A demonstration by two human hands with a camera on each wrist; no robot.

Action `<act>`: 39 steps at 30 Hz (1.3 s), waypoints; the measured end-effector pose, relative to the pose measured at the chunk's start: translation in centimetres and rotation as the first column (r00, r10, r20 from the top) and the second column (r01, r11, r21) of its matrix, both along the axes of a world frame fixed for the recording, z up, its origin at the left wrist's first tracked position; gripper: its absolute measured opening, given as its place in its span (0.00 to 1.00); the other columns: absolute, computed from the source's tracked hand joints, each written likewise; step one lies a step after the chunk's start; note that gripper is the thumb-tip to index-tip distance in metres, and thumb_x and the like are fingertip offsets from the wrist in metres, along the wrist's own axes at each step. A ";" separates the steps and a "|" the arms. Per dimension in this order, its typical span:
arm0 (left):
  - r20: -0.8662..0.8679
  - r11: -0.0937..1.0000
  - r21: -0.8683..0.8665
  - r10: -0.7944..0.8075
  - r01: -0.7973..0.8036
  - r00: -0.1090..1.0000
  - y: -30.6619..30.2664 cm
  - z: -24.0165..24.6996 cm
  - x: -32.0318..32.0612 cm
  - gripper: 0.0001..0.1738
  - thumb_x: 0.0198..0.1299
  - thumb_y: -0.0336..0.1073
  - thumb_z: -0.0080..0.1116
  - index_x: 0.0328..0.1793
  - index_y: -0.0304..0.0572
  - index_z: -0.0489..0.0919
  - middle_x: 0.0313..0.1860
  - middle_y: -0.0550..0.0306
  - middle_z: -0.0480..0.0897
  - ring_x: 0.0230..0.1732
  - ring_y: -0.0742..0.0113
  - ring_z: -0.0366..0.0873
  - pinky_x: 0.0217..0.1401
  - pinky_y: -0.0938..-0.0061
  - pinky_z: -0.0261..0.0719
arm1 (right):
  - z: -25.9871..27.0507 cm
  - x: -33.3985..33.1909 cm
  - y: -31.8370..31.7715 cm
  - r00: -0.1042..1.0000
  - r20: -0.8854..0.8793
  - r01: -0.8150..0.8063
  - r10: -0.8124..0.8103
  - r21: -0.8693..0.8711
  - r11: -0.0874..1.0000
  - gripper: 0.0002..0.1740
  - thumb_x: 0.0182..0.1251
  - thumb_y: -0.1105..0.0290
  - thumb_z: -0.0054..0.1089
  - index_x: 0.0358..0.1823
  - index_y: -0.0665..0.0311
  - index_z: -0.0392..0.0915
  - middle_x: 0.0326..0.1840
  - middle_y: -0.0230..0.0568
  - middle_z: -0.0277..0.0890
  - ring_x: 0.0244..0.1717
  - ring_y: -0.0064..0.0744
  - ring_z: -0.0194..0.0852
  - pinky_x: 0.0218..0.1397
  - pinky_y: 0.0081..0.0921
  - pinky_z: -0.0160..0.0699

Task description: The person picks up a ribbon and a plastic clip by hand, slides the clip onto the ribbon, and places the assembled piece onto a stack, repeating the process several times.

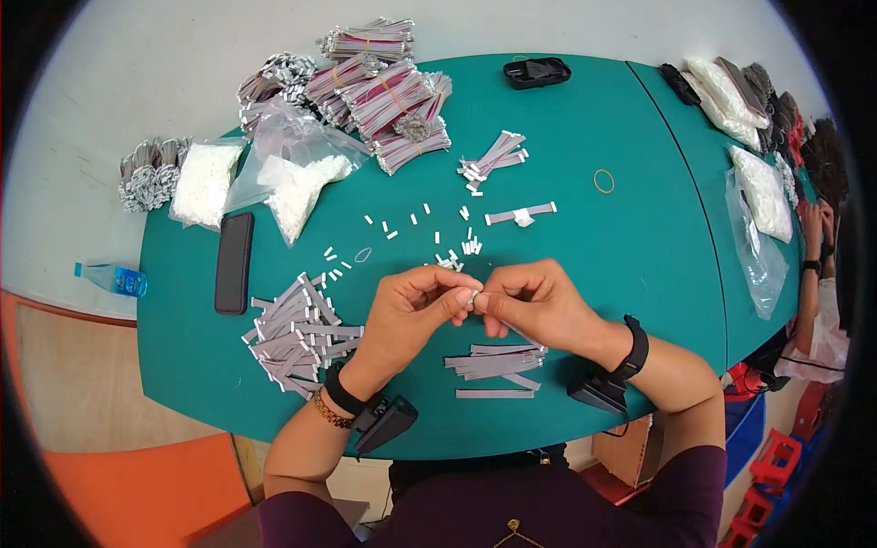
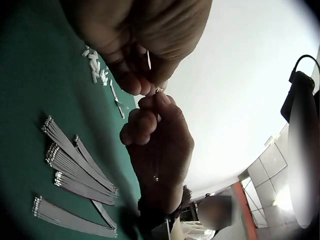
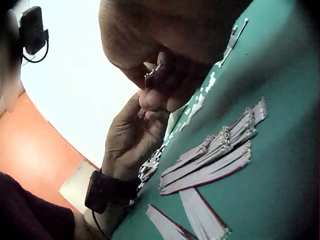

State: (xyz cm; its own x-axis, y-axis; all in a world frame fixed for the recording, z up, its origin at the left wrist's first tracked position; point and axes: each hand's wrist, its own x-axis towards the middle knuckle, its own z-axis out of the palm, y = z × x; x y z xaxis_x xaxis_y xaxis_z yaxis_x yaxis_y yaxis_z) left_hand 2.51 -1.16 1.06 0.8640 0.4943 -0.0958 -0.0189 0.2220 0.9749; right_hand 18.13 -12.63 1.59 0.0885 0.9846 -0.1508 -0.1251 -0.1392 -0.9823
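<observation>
Both hands meet over the middle of the table, fingertips together. My left hand point(image 1: 411, 310) pinches a small white connector point(image 1: 473, 298) between thumb and forefinger, largely hidden by the fingers. My right hand point(image 1: 544, 306) pinches a ribbon cable, its upper end right at the connector. The cable's lower end shows a row of metal terminals point(image 3: 152, 70) by the right palm in the right wrist view. Below the hands lies a small stack of grey ribbon cables point(image 1: 489, 365) with bare terminals. Loose white connectors point(image 1: 470, 245) lie just beyond the fingertips.
Left of the hands is a pile of cables with white connectors point(image 1: 297, 338). A phone point(image 1: 234, 263), bags of white connectors point(image 1: 208, 183) and bundled cables point(image 1: 388, 96) stand farther back. A black case point(image 1: 536, 72) lies at the far edge. Another person's arm point(image 1: 808, 265) is at the right.
</observation>
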 end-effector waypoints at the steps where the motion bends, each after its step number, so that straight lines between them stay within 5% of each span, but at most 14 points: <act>1: 0.000 1.000 0.019 -0.001 0.001 1.000 0.0 0.0 0.0 0.07 0.61 0.28 0.57 0.43 0.33 0.80 0.34 0.56 0.82 0.30 0.76 0.74 0.35 0.82 0.74 | -0.1 -0.1 -0.1 0.999 0.032 0.010 -0.010 0.013 1.000 0.10 0.66 0.71 0.54 0.27 0.66 0.78 0.20 0.32 0.76 0.21 0.14 0.70 0.22 0.14 0.64; 16: 0.030 0.999 -0.050 -0.011 0.013 0.999 0.0 -0.2 0.0 0.07 0.61 0.28 0.56 0.44 0.33 0.79 0.34 0.56 0.81 0.31 0.75 0.75 0.36 0.81 0.74 | 0.3 -0.1 0.0 0.999 -0.048 0.019 -0.020 -0.021 1.000 0.11 0.65 0.70 0.54 0.26 0.66 0.78 0.20 0.31 0.75 0.22 0.13 0.70 0.23 0.14 0.64; 19: 0.039 1.000 -0.008 -0.020 0.021 0.999 0.0 -0.4 0.0 0.07 0.61 0.27 0.56 0.44 0.33 0.79 0.35 0.56 0.81 0.32 0.75 0.75 0.36 0.81 0.74 | 0.0 0.0 0.1 0.993 -0.115 0.017 -0.021 -0.030 0.999 0.11 0.65 0.70 0.53 0.26 0.66 0.78 0.20 0.31 0.75 0.22 0.13 0.69 0.23 0.14 0.64; 25: 0.074 0.970 0.238 0.028 -0.045 0.997 -0.6 -0.4 -0.1 0.07 0.61 0.26 0.57 0.44 0.33 0.79 0.36 0.56 0.81 0.33 0.76 0.75 0.37 0.82 0.74 | -0.5 -0.2 -0.2 0.998 0.063 0.028 -0.030 0.035 0.999 0.11 0.65 0.70 0.53 0.25 0.66 0.77 0.20 0.30 0.75 0.22 0.14 0.70 0.24 0.13 0.65; 34: 0.037 1.000 0.003 -0.025 0.025 0.999 0.4 0.2 -0.1 0.09 0.60 0.26 0.57 0.46 0.31 0.79 0.37 0.55 0.82 0.34 0.73 0.76 0.39 0.81 0.76 | 0.3 0.2 0.4 0.998 -0.055 0.007 -0.010 -0.048 0.999 0.13 0.67 0.67 0.54 0.26 0.67 0.76 0.19 0.30 0.74 0.21 0.14 0.69 0.23 0.13 0.68; 39: 0.013 0.998 0.045 -0.035 0.034 0.999 0.6 0.1 -0.1 0.09 0.59 0.25 0.58 0.46 0.32 0.80 0.37 0.55 0.82 0.34 0.73 0.76 0.39 0.81 0.76 | 0.2 0.2 0.4 0.997 -0.082 -0.006 0.001 -0.056 0.998 0.11 0.67 0.68 0.54 0.28 0.67 0.76 0.20 0.31 0.74 0.21 0.14 0.69 0.24 0.13 0.69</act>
State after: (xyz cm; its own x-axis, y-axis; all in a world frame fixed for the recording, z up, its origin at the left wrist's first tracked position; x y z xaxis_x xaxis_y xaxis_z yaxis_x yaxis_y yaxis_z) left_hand 2.39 -0.53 1.11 0.8816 0.4678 -0.0624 -0.0253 0.1789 0.9835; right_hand 18.31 -12.24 1.80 0.0704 0.9745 -0.2128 -0.2039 -0.1948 -0.9594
